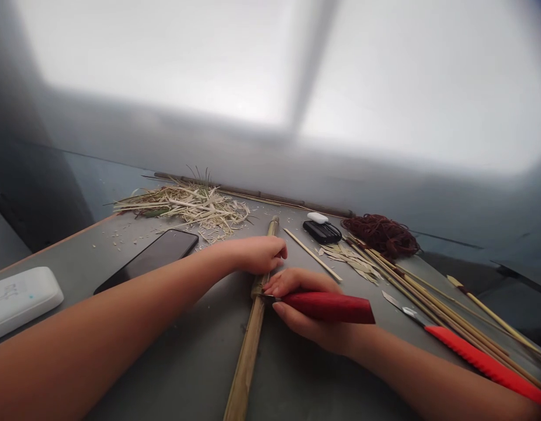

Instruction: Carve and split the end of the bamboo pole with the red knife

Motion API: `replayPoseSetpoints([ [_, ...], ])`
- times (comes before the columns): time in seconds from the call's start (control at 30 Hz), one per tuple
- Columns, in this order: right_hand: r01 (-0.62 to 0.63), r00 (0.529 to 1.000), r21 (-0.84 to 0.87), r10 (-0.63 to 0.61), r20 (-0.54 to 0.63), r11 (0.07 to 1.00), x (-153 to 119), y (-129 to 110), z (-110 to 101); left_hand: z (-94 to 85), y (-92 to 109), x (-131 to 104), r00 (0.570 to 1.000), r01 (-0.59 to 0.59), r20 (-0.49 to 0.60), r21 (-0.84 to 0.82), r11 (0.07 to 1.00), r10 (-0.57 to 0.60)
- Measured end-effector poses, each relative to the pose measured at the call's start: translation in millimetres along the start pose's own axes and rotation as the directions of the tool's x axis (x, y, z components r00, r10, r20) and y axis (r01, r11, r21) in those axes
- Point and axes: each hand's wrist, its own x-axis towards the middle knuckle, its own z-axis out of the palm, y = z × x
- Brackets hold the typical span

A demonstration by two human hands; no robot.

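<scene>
A bamboo pole [248,356] lies lengthwise on the grey table, its near end running out of the bottom of the view. My left hand [260,255] is curled over its far part, pressing it against the tabletop. In my right hand [312,327] is a knife with a red wooden handle [329,307]. The short piece of blade that shows meets the bamboo at a thicker joint, just nearer to me than my left hand. Fingers of my right hand also reach onto the pole there. The blade's tip is hidden.
Bamboo shavings [196,204] are heaped at the back left, near a phone [154,257] and a white device [23,301]. To the right are a black power bank [322,231], brown cord [382,234], thin sticks [432,304], flat slivers [352,260] and a red-handled saw [481,359].
</scene>
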Motion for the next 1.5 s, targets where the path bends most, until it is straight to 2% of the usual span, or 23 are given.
replayPoseSetpoints([
  [0.1,-0.001,1.000,-0.002,0.001,-0.011,1.000,-1.0,1.2,-0.4,-0.5,1.4,-0.3,1.000,-0.008,-0.019,-0.003,1.000,0.008],
  [0.27,-0.014,1.000,-0.028,0.014,0.025,1.000,-0.1,0.3,-0.7,0.5,8.7,0.2,0.998,0.067,0.007,-0.005,0.998,-0.067],
  [0.37,-0.035,0.999,-0.041,0.036,0.013,0.999,0.4,-1.9,-1.5,0.8,10.5,0.1,0.998,0.058,0.004,-0.007,0.998,-0.058],
  [0.47,-0.059,0.998,-0.022,0.059,0.004,0.998,-0.6,1.8,-2.0,0.0,9.7,0.5,0.998,0.063,0.021,-0.009,0.998,-0.063],
  [0.67,-0.025,0.998,0.040,0.023,0.053,0.999,-3.8,12.1,-0.1,-0.7,8.2,1.5,0.996,0.076,0.058,-0.020,0.997,-0.075],
  [0.87,-0.171,0.985,0.096,0.170,0.012,0.981,0.3,2.3,-0.3,4.8,12.2,-0.4,0.995,0.093,-0.044,0.026,0.995,-0.092],
  [0.97,-0.196,0.980,0.073,0.197,0.001,0.978,1.4,3.6,-1.0,7.0,14.0,0.4,0.991,0.125,-0.063,0.048,0.991,-0.122],
  [1.03,-0.141,0.990,0.045,0.142,-0.007,0.989,1.1,6.3,-1.3,7.9,13.9,1.0,0.991,0.123,-0.065,0.058,0.991,-0.119],
  [1.1,0.026,0.999,-0.039,-0.025,0.025,0.999,0.6,7.8,-1.5,8.6,13.0,1.3,0.992,0.111,-0.072,0.069,0.991,-0.107],
  [1.17,0.234,0.970,-0.146,-0.222,0.094,0.961,0.3,7.0,-2.1,9.2,11.9,1.5,0.992,0.107,-0.081,0.076,0.991,-0.100],
  [1.23,0.331,0.941,-0.207,-0.305,0.148,0.921,0.1,4.5,-2.8,9.8,10.9,1.7,0.992,0.100,-0.086,0.076,0.992,-0.093],
  [1.3,0.254,0.965,-0.192,-0.234,0.123,0.948,0.4,1.7,-3.1,10.5,10.0,2.0,0.993,0.089,-0.087,0.077,0.993,-0.083],
  [1.37,0.061,0.997,-0.119,-0.054,0.059,0.991,1.1,-0.4,-2.7,11.2,9.1,2.3,0.993,0.084,-0.091,0.076,0.994,-0.077],
  [1.43,-0.123,0.992,-0.031,0.123,0.012,0.992,2.1,-1.5,-1.9,11.8,8.3,2.5,0.993,0.077,-0.099,0.075,0.994,-0.070],
  [1.5,-0.182,0.983,-0.004,0.182,-0.001,0.983,2.3,-2.0,-1.0,12.2,7.8,2.5,0.993,0.069,-0.106,0.072,0.995,-0.061],
])
